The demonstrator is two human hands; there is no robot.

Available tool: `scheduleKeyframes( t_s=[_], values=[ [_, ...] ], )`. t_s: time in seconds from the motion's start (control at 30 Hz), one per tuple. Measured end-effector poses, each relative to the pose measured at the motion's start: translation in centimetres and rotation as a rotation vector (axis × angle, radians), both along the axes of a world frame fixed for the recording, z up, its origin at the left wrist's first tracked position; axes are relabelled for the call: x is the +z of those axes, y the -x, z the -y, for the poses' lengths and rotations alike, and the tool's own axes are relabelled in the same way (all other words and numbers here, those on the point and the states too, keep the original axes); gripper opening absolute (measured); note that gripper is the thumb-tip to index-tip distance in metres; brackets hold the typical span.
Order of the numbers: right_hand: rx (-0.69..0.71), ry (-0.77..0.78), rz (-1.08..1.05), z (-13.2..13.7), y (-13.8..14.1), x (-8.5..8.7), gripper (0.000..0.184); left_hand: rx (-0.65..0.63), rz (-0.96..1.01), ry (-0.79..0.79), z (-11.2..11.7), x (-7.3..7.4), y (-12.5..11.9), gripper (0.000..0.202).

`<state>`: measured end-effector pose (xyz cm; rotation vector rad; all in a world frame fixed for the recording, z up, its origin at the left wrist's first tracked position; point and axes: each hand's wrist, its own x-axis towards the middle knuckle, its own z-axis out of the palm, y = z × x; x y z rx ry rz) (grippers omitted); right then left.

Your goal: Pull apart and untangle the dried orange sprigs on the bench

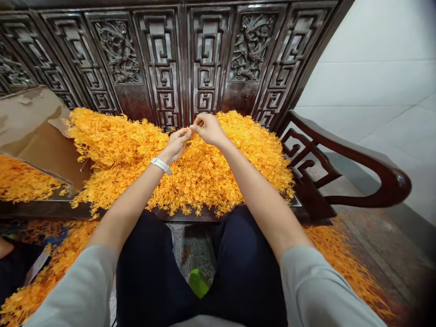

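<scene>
A large heap of orange-yellow dried flowers covers the seat of a dark carved wooden bench. Above the heap's middle, my left hand and my right hand meet at the fingertips. Both are closed in a pinch, the right thumb and forefinger touching the left fingertips. Whatever lies between them is too small to make out. A white band circles my left wrist.
A torn cardboard box stands left of the heap. The carved bench back rises behind, and a curved armrest is at right. More orange stems lie on the floor. Part of another person shows at left.
</scene>
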<state>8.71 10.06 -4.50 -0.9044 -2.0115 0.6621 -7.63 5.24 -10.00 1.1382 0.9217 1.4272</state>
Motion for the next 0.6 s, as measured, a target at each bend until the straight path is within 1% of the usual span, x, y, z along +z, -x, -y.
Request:
scheduleKeyframes(
  t_s=[0.07, 0.17, 0.23, 0.3, 0.37, 0.43, 0.6],
  values=[
    [-0.041, 0.039, -0.136, 0.1, -0.2, -1.6, 0.025, 0.0, -0.035, -0.032, -0.4, -0.6, 0.6, 0.025],
    [-0.086, 0.179, -0.307, 0.1, -1.0, -3.7, 0.027, -0.005, -0.038, 0.004, -0.9, -1.7, 1.0, 0.022],
    [-0.137, 0.268, -0.377, -0.1, -1.6, -4.7, 0.025, 0.048, -0.026, 0.048, -1.2, -2.5, 0.8, 0.018],
    [-0.171, 0.303, -0.411, -0.4, -2.1, -5.2, 0.022, 0.13, -0.015, 0.069, -1.5, -3.1, 0.5, 0.015],
    [-0.187, 0.284, -0.413, -0.7, -2.6, -5.4, 0.022, 0.195, -0.008, 0.055, -1.9, -3.4, 0.0, 0.015],
    [-0.207, 0.234, -0.393, -0.8, -2.8, -5.3, 0.023, 0.224, -0.026, 0.008, -2.3, -3.3, -0.4, 0.017],
    [-0.347, 0.134, -0.449, -1.0, -2.0, -5.5, 0.026, 0.312, -0.116, -0.13, -3.5, -2.0, -2.2, 0.022]
  ],
)
